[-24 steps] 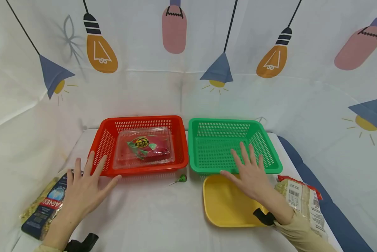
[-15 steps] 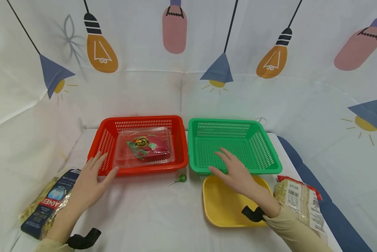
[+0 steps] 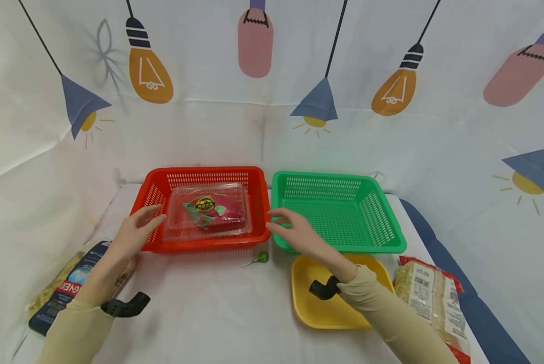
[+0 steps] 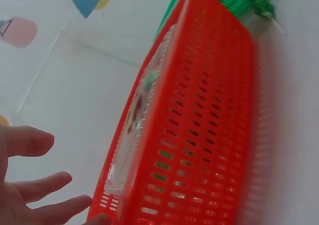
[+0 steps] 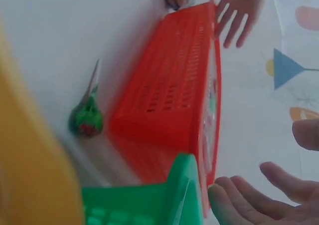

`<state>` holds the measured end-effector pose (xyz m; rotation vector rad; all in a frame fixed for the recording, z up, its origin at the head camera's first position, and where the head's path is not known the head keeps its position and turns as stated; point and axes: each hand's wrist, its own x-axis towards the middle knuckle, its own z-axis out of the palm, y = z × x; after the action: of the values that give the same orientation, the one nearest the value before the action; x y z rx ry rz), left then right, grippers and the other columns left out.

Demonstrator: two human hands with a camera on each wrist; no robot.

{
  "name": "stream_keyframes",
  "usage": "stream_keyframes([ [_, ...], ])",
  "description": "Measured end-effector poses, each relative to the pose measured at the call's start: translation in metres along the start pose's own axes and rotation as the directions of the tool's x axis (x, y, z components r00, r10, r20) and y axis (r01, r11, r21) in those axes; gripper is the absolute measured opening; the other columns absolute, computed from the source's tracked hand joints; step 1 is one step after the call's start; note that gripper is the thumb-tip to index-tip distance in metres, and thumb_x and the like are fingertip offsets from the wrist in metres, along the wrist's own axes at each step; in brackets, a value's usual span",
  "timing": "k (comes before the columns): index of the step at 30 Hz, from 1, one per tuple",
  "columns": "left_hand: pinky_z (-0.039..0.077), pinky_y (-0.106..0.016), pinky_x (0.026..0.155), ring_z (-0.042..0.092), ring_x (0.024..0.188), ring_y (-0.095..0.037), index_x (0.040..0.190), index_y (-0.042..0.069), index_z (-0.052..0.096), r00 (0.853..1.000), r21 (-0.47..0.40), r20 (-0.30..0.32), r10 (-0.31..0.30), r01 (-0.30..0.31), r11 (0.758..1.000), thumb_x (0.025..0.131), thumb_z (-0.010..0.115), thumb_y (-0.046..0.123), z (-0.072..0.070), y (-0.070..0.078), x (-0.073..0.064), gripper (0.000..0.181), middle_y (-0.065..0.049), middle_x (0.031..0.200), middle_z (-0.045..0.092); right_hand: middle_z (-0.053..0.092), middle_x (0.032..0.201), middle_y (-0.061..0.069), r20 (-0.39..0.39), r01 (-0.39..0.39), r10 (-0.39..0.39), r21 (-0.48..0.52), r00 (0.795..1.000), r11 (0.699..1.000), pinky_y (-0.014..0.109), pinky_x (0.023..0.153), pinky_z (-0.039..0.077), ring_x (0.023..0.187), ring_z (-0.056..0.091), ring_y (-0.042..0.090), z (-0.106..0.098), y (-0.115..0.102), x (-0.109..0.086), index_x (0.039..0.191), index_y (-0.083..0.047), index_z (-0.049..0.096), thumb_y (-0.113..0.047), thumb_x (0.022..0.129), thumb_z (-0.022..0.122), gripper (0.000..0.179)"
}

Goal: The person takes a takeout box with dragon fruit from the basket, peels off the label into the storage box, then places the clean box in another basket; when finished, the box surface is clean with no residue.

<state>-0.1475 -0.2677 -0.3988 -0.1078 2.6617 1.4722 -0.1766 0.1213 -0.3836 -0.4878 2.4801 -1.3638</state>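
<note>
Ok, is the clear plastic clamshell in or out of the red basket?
In: the clear plastic clamshell lies inside the red basket, whose rim surrounds it in the head view.

White creased cloth (image 3: 199, 134) hangs behind and beside the white tabletop (image 3: 217, 313); it bears printed blue lampshades (image 3: 316, 101), orange bulbs (image 3: 151, 76) and pink bulbs (image 3: 256, 45); a dark blue surface (image 3: 442, 253) runs along the tabletop's right edge; light is soft.

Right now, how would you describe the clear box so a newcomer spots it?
Across the white table, find the red basket, left of the green basket. Inside lies the clear box; unlike either basket, it's transparent, with a black-and-yellow label.
</note>
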Motion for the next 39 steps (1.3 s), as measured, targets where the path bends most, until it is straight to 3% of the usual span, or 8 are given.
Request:
stream_keyframes([
  [6, 0.031, -0.058, 0.113, 0.026, 0.145, -0.047, 0.159, 0.002, 0.016, 0.986, -0.191, 0.133, -0.100, 0.124, 0.974, 0.104, 0.039, 0.049, -0.012, 0.000, 0.027, 0.076, -0.028, 0.161, 0.019, 0.050, 0.146, 0.014, 0.061, -0.108, 0.099, 0.152, 0.993, 0.983, 0.047, 0.101, 0.050, 0.130, 0.050, 0.031, 0.015, -0.012, 0.028, 0.145, -0.009, 0.047, -0.033, 0.100, 0.060, 0.053],
  [12, 0.033, -0.058, 0.114, 0.019, 0.147, -0.048, 0.160, 0.004, 0.007, 0.960, -0.281, 0.242, -0.143, 0.211, 0.936, 0.104, 0.039, 0.051, -0.020, -0.008, 0.052, 0.080, -0.025, 0.163, 0.009, 0.043, 0.149, 0.012, 0.142, -0.240, 0.203, 0.334, 0.969, 0.912, 0.048, 0.112, 0.040, 0.137, 0.044, 0.033, 0.023, -0.021, 0.058, 0.149, -0.007, 0.037, -0.031, 0.100, 0.060, 0.059],
  [19, 0.025, -0.065, 0.115, 0.002, 0.150, -0.048, 0.160, 0.013, -0.010, 0.902, -0.452, 0.391, -0.184, 0.363, 0.815, 0.104, 0.039, 0.052, -0.029, -0.022, 0.070, 0.084, -0.020, 0.166, -0.009, 0.041, 0.148, 0.011, 0.201, -0.366, 0.307, 0.438, 0.930, 0.821, 0.052, 0.114, 0.036, 0.142, 0.033, 0.036, 0.028, -0.021, 0.091, 0.151, -0.007, 0.035, -0.030, 0.099, 0.062, 0.063],
  [21, 0.028, -0.064, 0.113, 0.001, 0.150, -0.048, 0.160, 0.013, -0.012, 0.891, -0.468, 0.420, -0.173, 0.376, 0.800, 0.104, 0.038, 0.052, -0.031, -0.025, 0.072, 0.084, -0.021, 0.165, -0.011, 0.041, 0.148, 0.011, 0.209, -0.391, 0.331, 0.455, 0.920, 0.800, 0.054, 0.113, 0.036, 0.141, 0.033, 0.036, 0.029, -0.021, 0.097, 0.149, -0.008, 0.037, -0.030, 0.098, 0.063, 0.061],
  [26, 0.039, -0.061, 0.108, -0.001, 0.149, -0.049, 0.159, 0.015, -0.015, 0.865, -0.471, 0.488, -0.120, 0.376, 0.798, 0.105, 0.035, 0.050, -0.035, -0.029, 0.072, 0.082, -0.022, 0.165, -0.013, 0.040, 0.149, 0.012, 0.268, -0.443, 0.354, 0.505, 0.896, 0.741, 0.058, 0.112, 0.035, 0.140, 0.033, 0.035, 0.029, -0.015, 0.114, 0.148, -0.010, 0.038, -0.030, 0.099, 0.061, 0.057],
  [33, 0.038, -0.061, 0.109, 0.001, 0.149, -0.048, 0.158, 0.017, -0.017, 0.842, -0.483, 0.531, -0.097, 0.395, 0.782, 0.106, 0.033, 0.048, -0.036, -0.035, 0.074, 0.078, -0.022, 0.165, -0.010, 0.035, 0.153, 0.018, 0.365, -0.489, 0.329, 0.574, 0.871, 0.657, 0.062, 0.112, 0.033, 0.141, 0.034, 0.036, 0.028, -0.003, 0.132, 0.155, -0.011, 0.025, -0.035, 0.100, 0.057, 0.068],
  [36, 0.040, -0.059, 0.108, 0.003, 0.148, -0.049, 0.158, 0.016, -0.018, 0.834, -0.472, 0.544, -0.088, 0.391, 0.790, 0.107, 0.033, 0.047, -0.034, -0.036, 0.075, 0.079, -0.023, 0.165, -0.009, 0.035, 0.154, 0.017, 0.393, -0.505, 0.324, 0.578, 0.861, 0.641, 0.065, 0.111, 0.032, 0.142, 0.032, 0.036, 0.028, 0.000, 0.136, 0.156, -0.013, 0.023, -0.036, 0.101, 0.056, 0.068],
  [39, 0.040, -0.060, 0.107, 0.005, 0.148, -0.049, 0.159, 0.015, -0.017, 0.836, -0.472, 0.544, -0.076, 0.380, 0.795, 0.107, 0.033, 0.046, -0.035, -0.039, 0.075, 0.078, -0.023, 0.165, -0.008, 0.034, 0.154, 0.018, 0.425, -0.509, 0.301, 0.559, 0.853, 0.654, 0.066, 0.110, 0.032, 0.142, 0.032, 0.036, 0.029, 0.001, 0.138, 0.157, -0.013, 0.021, -0.036, 0.102, 0.054, 0.067],
])
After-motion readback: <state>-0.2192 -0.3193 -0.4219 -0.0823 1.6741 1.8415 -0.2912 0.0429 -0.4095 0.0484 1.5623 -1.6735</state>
